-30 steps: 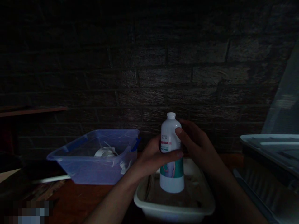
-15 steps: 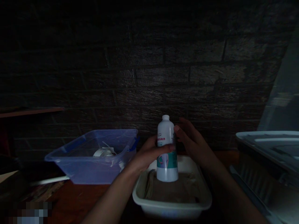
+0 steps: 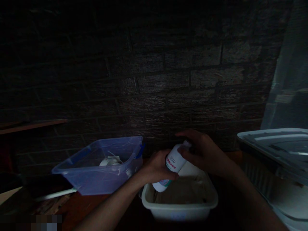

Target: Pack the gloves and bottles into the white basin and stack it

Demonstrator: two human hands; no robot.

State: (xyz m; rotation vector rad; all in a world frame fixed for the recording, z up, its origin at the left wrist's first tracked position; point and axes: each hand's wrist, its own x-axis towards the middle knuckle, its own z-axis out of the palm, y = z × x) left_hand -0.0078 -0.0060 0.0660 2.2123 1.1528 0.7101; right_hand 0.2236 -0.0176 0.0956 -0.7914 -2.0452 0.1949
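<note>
A white plastic bottle [image 3: 173,162] with a red and teal label is tilted, its top leaning to the right, over a white tub [image 3: 179,210]. My left hand [image 3: 156,166] is wrapped round the bottle's body from the left. My right hand [image 3: 204,152] is closed over the bottle's cap, which it hides. A brownish cloth [image 3: 185,192] lies inside the tub under the bottle.
A translucent blue bin [image 3: 101,166] with white items inside stands to the left on a reddish table [image 3: 79,208]. A grey lidded container [image 3: 276,150] sits at the right. A dark brick wall [image 3: 156,80] runs behind. The scene is very dim.
The bottle stood upright in the tub; now it is lowered and tilted to the right. My right hand has moved from the bottle's side onto its cap.
</note>
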